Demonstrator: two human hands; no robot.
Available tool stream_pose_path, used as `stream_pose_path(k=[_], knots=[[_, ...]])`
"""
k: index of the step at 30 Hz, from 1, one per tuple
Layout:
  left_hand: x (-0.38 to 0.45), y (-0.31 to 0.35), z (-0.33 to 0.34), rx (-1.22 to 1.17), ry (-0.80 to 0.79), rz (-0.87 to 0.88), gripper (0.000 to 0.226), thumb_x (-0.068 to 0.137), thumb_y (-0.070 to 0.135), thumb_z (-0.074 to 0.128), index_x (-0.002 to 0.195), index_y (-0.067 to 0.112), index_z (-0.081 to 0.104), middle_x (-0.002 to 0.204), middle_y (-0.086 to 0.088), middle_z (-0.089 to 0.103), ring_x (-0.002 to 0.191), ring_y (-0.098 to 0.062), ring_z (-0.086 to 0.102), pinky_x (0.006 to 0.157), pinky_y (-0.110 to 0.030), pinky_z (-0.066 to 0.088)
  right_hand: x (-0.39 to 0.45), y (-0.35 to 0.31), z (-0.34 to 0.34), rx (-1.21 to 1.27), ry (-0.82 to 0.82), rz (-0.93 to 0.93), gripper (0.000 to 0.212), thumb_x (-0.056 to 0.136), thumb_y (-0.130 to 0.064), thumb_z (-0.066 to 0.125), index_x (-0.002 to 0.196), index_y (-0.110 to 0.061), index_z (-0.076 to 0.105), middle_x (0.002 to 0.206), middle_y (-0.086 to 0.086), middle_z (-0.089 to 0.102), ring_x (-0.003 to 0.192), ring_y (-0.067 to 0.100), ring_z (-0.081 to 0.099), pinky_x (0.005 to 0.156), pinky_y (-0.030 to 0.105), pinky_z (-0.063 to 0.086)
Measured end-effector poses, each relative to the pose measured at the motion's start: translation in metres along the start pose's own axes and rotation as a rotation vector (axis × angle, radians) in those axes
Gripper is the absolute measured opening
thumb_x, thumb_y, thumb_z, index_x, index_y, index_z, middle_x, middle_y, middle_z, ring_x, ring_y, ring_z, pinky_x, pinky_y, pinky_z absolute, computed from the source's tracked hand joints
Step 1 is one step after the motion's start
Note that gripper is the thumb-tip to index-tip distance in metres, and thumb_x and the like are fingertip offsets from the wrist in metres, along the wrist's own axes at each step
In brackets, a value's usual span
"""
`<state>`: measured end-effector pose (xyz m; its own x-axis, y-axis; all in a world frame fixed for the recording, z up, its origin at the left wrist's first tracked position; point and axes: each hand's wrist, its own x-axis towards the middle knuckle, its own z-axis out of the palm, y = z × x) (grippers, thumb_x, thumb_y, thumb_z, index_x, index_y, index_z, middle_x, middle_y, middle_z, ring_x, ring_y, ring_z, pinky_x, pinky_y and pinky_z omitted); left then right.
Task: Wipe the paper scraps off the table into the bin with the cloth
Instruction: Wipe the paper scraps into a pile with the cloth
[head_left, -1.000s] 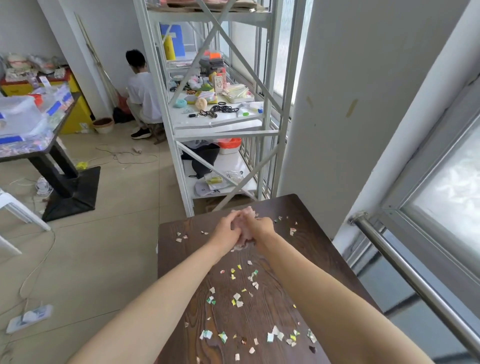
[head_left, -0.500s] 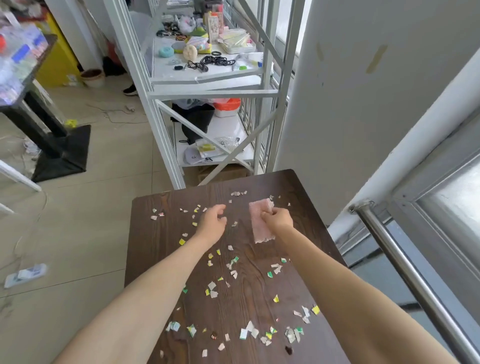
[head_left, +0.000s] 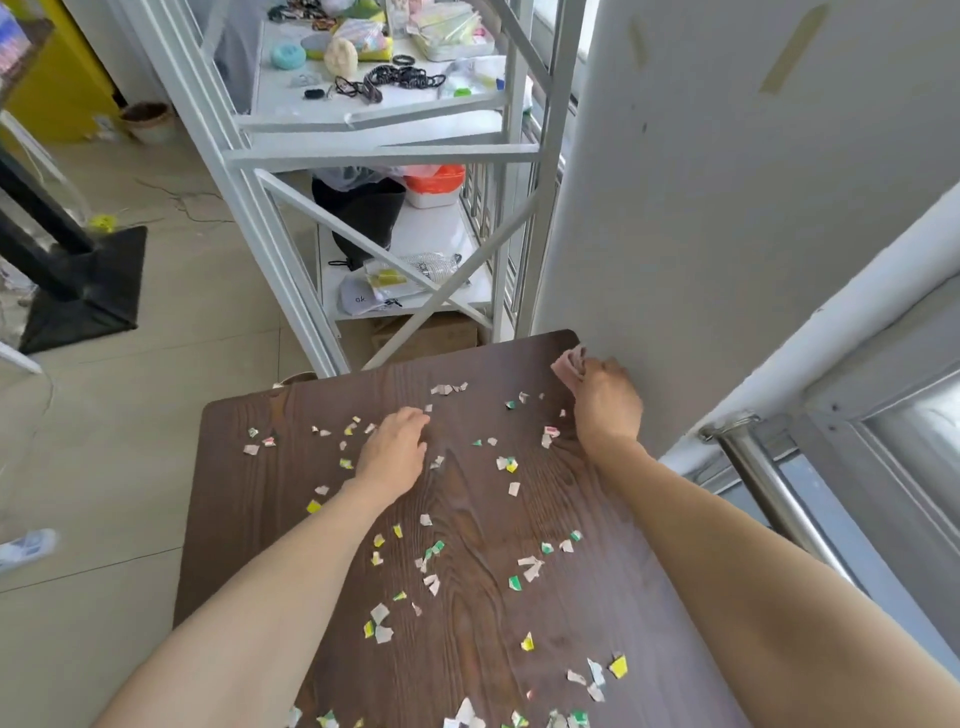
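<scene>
Several small white, yellow and green paper scraps (head_left: 431, 566) lie scattered over the dark wooden table (head_left: 249, 519). My right hand (head_left: 605, 402) grips a crumpled pink cloth (head_left: 570, 366) at the table's far right corner, against the white wall. My left hand (head_left: 395, 449) rests palm down on the table left of centre, fingers loosely spread, holding nothing. At the table's far left edge a small part of a round rim (head_left: 296, 378) peeks out below; I cannot tell if it is the bin.
A white metal shelf rack (head_left: 363, 156) with assorted items stands just beyond the table. A white wall (head_left: 727, 182) and a steel rail (head_left: 769, 483) border the right side. A black table base (head_left: 88, 291) sits on the tiled floor at left.
My hands parted from a clasp over the cloth. The right hand carried the cloth to the far right corner; the left hand settled flat on the table. The view tilted downward.
</scene>
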<state>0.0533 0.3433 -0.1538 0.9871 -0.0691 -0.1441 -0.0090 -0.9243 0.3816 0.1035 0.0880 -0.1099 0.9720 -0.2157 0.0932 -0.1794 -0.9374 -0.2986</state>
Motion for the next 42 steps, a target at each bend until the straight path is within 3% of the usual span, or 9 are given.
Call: stream_pose_path(k=[3,8,14,16,20,22,26,33,42], knots=[[0.0,0.0,0.016,0.032,0.027,-0.042,0.038,0.089,0.009,0.052,0.127,0.009,0.054,0.139,-0.002,0.047,0.126,-0.023,0.043,0.102,-0.04,0.04,0.005,0.009,0.016,-0.132,-0.063,-0.081,0.021,0.086,0.001,0.053,0.105,-0.002,0.062,0.11,0.018,0.057,0.101,0.037,0.055,0.072,0.041,0.048],[-0.002,0.0,0.026,0.019,0.09,-0.041,0.045,0.089,0.004,0.051,0.133,0.011,0.049,0.144,0.0,0.045,0.131,-0.02,0.04,0.107,-0.037,0.037,-0.011,0.013,0.05,-0.044,-0.089,0.034,0.02,0.087,-0.001,0.05,0.1,0.0,0.065,0.11,0.019,0.057,0.1,0.038,0.053,0.078,0.042,0.047],[-0.003,-0.005,0.023,-0.02,0.08,-0.015,0.046,0.089,0.005,0.052,0.134,0.011,0.049,0.144,-0.001,0.044,0.131,-0.02,0.041,0.106,-0.034,0.035,-0.074,-0.032,0.065,0.02,-0.143,-0.134,0.02,0.058,-0.005,0.081,0.074,-0.008,0.069,0.077,0.012,0.062,0.066,0.032,0.06,0.048,0.03,0.044],[-0.004,-0.006,0.022,-0.017,0.076,-0.003,0.047,0.09,0.006,0.052,0.136,0.011,0.047,0.146,0.0,0.043,0.132,-0.02,0.04,0.106,-0.034,0.035,-0.095,-0.046,0.07,0.031,-0.166,-0.215,0.026,0.052,0.003,0.079,0.071,-0.012,0.069,0.069,0.007,0.06,0.059,0.028,0.057,0.042,0.028,0.042],[-0.005,-0.01,0.019,-0.028,0.068,0.006,0.047,0.09,0.008,0.053,0.136,0.014,0.047,0.146,0.002,0.042,0.132,-0.017,0.039,0.107,-0.032,0.034,-0.085,-0.046,0.06,0.084,-0.26,-0.334,0.016,0.078,0.001,0.059,0.09,-0.006,0.065,0.087,0.014,0.062,0.079,0.034,0.059,0.058,0.034,0.044],[-0.006,-0.011,0.019,-0.043,0.074,0.006,0.047,0.09,0.009,0.053,0.136,0.015,0.047,0.146,0.003,0.043,0.133,-0.016,0.038,0.107,-0.032,0.033,-0.064,-0.036,0.053,0.116,-0.225,-0.339,0.014,0.08,0.0,0.058,0.091,-0.007,0.064,0.085,0.013,0.062,0.075,0.034,0.061,0.057,0.033,0.044],[-0.008,-0.011,0.021,-0.055,0.098,0.02,0.046,0.091,0.008,0.051,0.137,0.014,0.046,0.147,0.002,0.042,0.134,-0.016,0.037,0.109,-0.032,0.033,-0.01,-0.02,0.044,0.149,-0.039,-0.147,0.005,0.085,-0.01,0.06,0.083,-0.009,0.064,0.084,0.012,0.056,0.072,0.033,0.059,0.058,0.036,0.05],[-0.006,-0.017,0.029,-0.069,0.133,0.029,0.047,0.093,0.008,0.049,0.139,0.015,0.042,0.149,0.003,0.038,0.137,-0.014,0.033,0.11,-0.032,0.034,0.029,-0.029,0.07,0.005,-0.165,0.163,0.025,0.093,-0.019,0.052,0.11,-0.007,0.066,0.113,0.016,0.056,0.103,0.033,0.058,0.082,0.037,0.049],[-0.004,-0.017,0.023,-0.067,0.113,0.021,0.049,0.092,0.008,0.052,0.139,0.016,0.043,0.15,0.004,0.036,0.138,-0.018,0.032,0.115,-0.03,0.019,-0.052,-0.084,0.084,0.106,-0.197,-0.09,0.029,0.086,0.002,0.048,0.107,-0.008,0.065,0.105,0.014,0.059,0.096,0.034,0.056,0.069,0.035,0.041]])
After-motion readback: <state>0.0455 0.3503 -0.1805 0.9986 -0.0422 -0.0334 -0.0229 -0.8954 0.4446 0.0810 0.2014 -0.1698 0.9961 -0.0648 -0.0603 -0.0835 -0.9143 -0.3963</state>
